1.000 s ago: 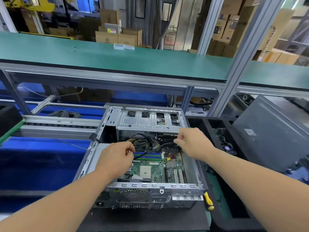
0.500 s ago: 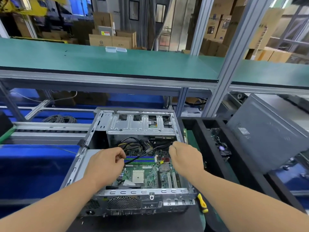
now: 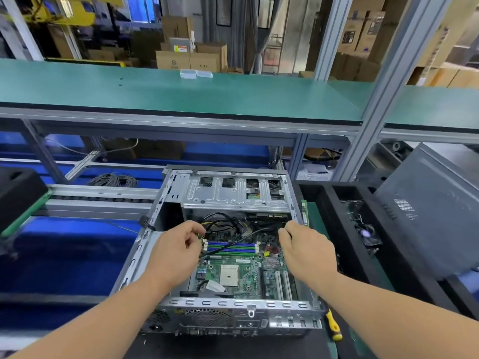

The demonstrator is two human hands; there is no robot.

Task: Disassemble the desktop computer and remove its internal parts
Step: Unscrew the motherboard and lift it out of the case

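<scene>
The open desktop case point(image 3: 220, 304) lies on its side in front of me, with the green motherboard point(image 3: 243, 275) exposed and a silver drive cage point(image 3: 233, 195) at its far end. A black cable point(image 3: 233, 244) runs across the blue and green memory slots point(image 3: 230, 249). My left hand point(image 3: 176, 250) is inside the case at the left, fingers curled, pinching the cable's near end beside a bundle of black and yellow wires point(image 3: 220, 221). My right hand point(image 3: 305, 247) is over the case's right side, fingers curled at the cable's far end; its fingertips are partly hidden.
A yellow-handled screwdriver point(image 3: 334, 327) lies right of the case. Further right, a black foam tray point(image 3: 334, 203) holds a fan point(image 3: 368, 234), with a grey side panel point(image 3: 427, 216) beyond. A green shelf point(image 3: 181, 94) spans overhead. A blue mat point(image 3: 64, 250) and black block point(image 3: 18, 193) lie left.
Both hands have stayed on the black cable. My left hand shifted up toward the wire bundle and my right hand moved slightly right, toward the case wall.
</scene>
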